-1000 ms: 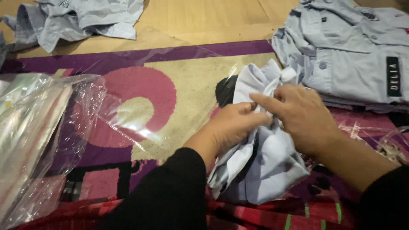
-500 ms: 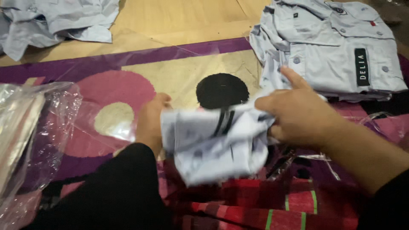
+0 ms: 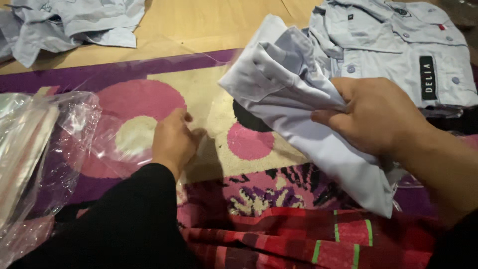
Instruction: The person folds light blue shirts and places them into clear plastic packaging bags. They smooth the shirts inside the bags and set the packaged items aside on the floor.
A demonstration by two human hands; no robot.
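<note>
Holding the folded pale shirt [image 3: 303, 104] clamped in your right hand [image 3: 376, 117], your open left hand [image 3: 172, 142] rests near the clear plastic bag [image 3: 59, 144] (probably bagging comes next).

Light wooden floor [image 3: 209, 25]; purple rug [image 3: 164, 94] with pink circles over it; dim warm indoor light.

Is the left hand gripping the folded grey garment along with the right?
No: only the right hand holds the folded grey garment, while the left hand rests on clear plastic wrap on the patterned mat.
</note>
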